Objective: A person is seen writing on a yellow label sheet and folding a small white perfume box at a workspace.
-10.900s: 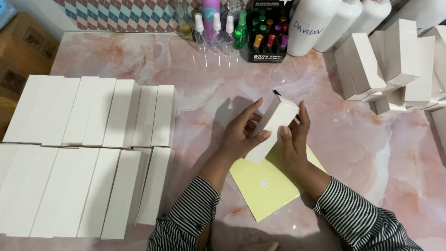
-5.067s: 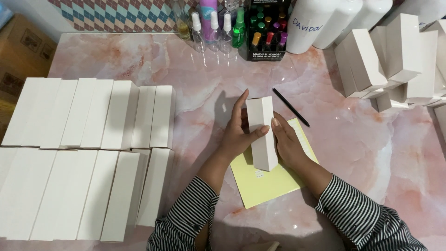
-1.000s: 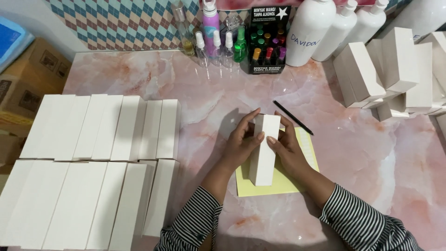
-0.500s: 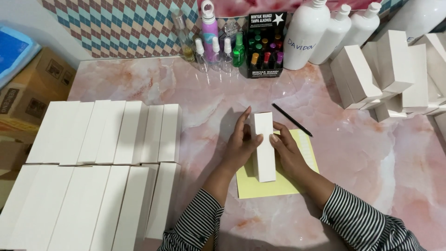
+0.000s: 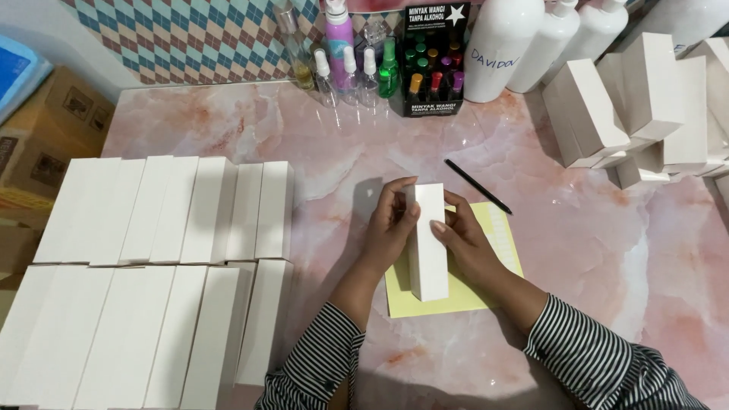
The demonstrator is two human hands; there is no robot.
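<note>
Tall matte white carton (image 5: pixel 428 243) is pinched between left hand (image 5: pixel 391 224) and right hand (image 5: pixel 465 241) fingers, over yellow paper sheet (image 5: pixel 497 250) on glossy marble table (image 5: pixel 607 250).

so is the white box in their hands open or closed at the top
Closed, it seems: the white box shows a flat top end with no flap sticking up, held between left hand and right hand.
</note>
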